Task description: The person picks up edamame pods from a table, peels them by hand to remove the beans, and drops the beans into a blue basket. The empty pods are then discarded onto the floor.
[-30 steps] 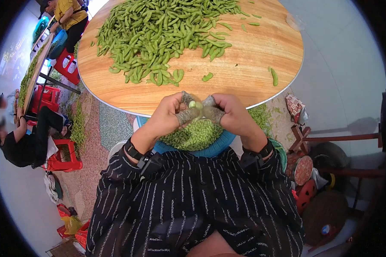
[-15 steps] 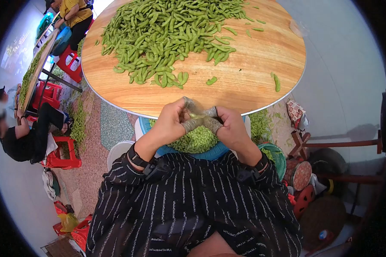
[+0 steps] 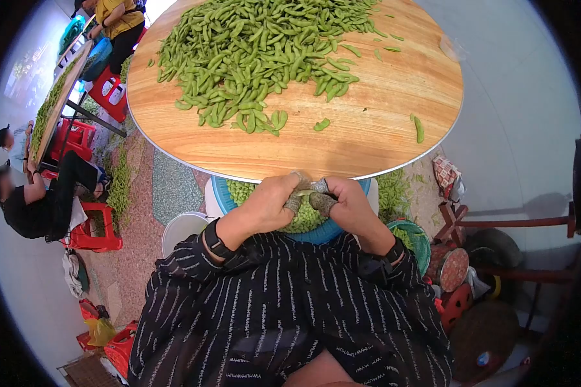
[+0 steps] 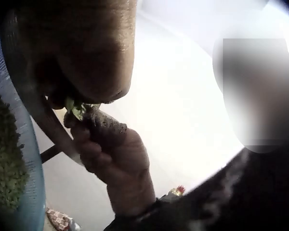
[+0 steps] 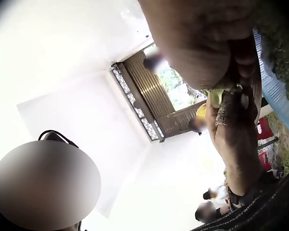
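The left hand [image 3: 268, 205] and right hand [image 3: 347, 205] meet just in front of the table edge, over a blue basin [image 3: 221, 192]. Between their fingertips is a green bean pod [image 3: 305, 193], pinched from both sides. Grey wrappings cover the thumbs and forefingers, as on the right thumb [image 3: 321, 204]. Below the hands, shelled green beans [image 3: 306, 222] fill the basin. The left wrist view shows part of the pod [image 4: 77, 110] at the right hand's wrapped thumb. In the right wrist view, a pale green bit of pod [image 5: 216, 98] shows between the hands.
A large heap of pods [image 3: 258, 58] covers the back of the round wooden table [image 3: 252, 151]. A white bucket [image 3: 182, 229] stands left of the basin, a green basket [image 3: 421, 244] right. Pods [image 3: 394, 197] litter the floor. People sit at another table, left.
Both hands have come down towards the body, away from the table edge. The pod between them was blurred by motion half a second ago and is steadier now. The view has shifted slightly.
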The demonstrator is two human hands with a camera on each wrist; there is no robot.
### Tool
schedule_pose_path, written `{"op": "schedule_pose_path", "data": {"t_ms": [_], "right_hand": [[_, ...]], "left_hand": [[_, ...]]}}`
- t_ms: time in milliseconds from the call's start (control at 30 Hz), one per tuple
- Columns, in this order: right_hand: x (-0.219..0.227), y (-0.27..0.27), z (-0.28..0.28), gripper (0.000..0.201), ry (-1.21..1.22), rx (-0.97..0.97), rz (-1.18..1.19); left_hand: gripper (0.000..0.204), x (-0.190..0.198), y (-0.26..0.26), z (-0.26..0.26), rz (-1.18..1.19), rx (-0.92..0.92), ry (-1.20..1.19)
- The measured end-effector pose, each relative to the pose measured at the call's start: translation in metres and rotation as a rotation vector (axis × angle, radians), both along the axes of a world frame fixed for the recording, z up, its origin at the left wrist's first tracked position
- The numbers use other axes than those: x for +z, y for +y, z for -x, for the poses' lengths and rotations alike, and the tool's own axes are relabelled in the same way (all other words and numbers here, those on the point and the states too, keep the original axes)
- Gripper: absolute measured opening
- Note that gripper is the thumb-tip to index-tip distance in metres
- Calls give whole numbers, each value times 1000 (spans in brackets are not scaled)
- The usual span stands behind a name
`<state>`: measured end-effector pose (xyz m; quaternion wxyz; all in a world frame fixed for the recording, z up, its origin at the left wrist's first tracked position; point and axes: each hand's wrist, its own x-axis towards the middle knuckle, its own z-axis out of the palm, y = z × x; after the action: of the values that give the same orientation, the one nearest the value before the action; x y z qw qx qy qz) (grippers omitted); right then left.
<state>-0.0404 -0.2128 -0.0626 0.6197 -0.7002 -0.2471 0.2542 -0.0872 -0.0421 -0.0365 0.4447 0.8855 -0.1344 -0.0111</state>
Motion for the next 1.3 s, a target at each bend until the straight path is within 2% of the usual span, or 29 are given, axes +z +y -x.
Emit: {"op": "schedule_pose_path", "data": {"t_ms": [167, 233, 333, 367, 433, 567, 633, 667, 700, 733, 767, 833, 867, 933, 967, 1033, 1167, 1267, 1300], "right_hand": [[4, 1, 8, 11, -19, 0, -21], [3, 1, 7, 12, -25, 1, -36], [5, 0, 6, 14, -163, 6, 32], [13, 1, 6, 15, -215, 59, 54], [17, 2, 5, 15, -269, 114, 76], [10, -7, 7, 15, -158, 73, 40], [8, -9, 7, 14, -138, 39, 38], [8, -11, 8, 13, -22, -12, -34], [7, -13, 9, 12, 94, -68, -106], [7, -15, 8, 12, 93, -78, -105], [5, -17, 4, 11, 95, -86, -72], [2, -14, 2, 9, 77, -93, -90], [-2, -11, 3, 9, 79, -87, -92], [-7, -5, 3, 10, -41, -66, -17], [-4, -3, 5, 10, -42, -63, -19], [9, 2, 7, 11, -88, -10, 30], [9, 1, 12, 10, -185, 28, 23], [15, -9, 14, 11, -88, -11, 34], [19, -19, 12, 12, -86, -13, 116]], "left_hand": [[30, -9, 2, 1, -3, -10, 15], [32, -17, 4, 1, 360, -19, 139], [34, -14, 5, 4, 362, 2, 250], [34, -10, 5, 5, 361, 5, 249], [33, -3, 2, 7, 89, 4, -16], [37, -17, 1, 8, 17, 38, -92], [36, -12, 1, 3, -7, -72, -196], [36, -9, 0, 2, 0, -75, -191], [35, -5, -1, 1, 125, -72, -24], [34, 0, -1, -1, 244, -71, 139], [34, 5, -2, -2, 243, -79, 136], [31, 13, -1, 0, 254, -63, 373], [31, 11, -1, 1, 253, -57, 374], [31, 6, -2, 1, 154, 19, 148], [31, 5, -2, 2, 153, 22, 147], [30, 5, -1, 4, -88, 48, -9], [27, -3, -6, 7, -118, 95, -67], [26, -10, -5, 5, -86, 84, -91], [24, -7, -2, 4, -90, -10, -140]]}}
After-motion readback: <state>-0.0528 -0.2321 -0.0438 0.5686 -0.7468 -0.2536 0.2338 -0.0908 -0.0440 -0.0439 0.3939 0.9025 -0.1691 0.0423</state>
